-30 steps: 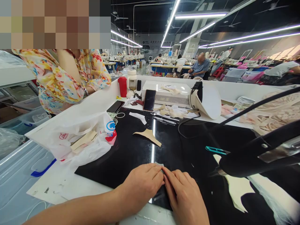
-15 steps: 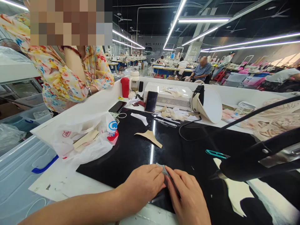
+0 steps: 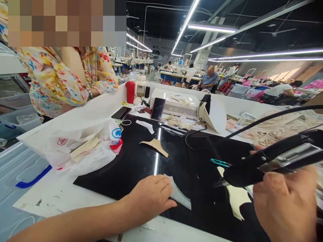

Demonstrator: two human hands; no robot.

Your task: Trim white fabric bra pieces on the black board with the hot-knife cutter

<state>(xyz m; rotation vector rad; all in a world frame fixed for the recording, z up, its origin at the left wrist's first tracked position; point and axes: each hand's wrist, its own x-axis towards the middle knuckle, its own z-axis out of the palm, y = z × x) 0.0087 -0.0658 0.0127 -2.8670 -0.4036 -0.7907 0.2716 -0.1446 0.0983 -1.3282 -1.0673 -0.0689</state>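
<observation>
My left hand (image 3: 152, 195) rests on the black mat (image 3: 131, 168) with its fingers curled together over the upper left end of a thin grey fabric piece (image 3: 181, 195). The piece lies flat, curved and tapering towards the lower right. At the right, my right hand (image 3: 285, 198) is wrapped round a black corded tool (image 3: 246, 171) with a metal lever and a pointed tip; its exact kind is unclear. The tip hangs near a cream cut piece (image 3: 237, 198). Teal thread snips (image 3: 220, 163) lie just beyond. A beige cut piece (image 3: 155, 145) lies past my left hand.
A white plastic bag (image 3: 88, 158) with cut pieces lies at the left. Behind the mat are a phone (image 3: 157, 108), a red cup (image 3: 130, 92), a white vented box (image 3: 181, 109) and a lamp (image 3: 214, 114). A person in a floral blouse (image 3: 55, 80) leans at the left edge.
My right hand has left the grey fabric piece and moved right to take hold of the black tool. More of the fabric now shows beside my left hand. The view has shifted slightly.
</observation>
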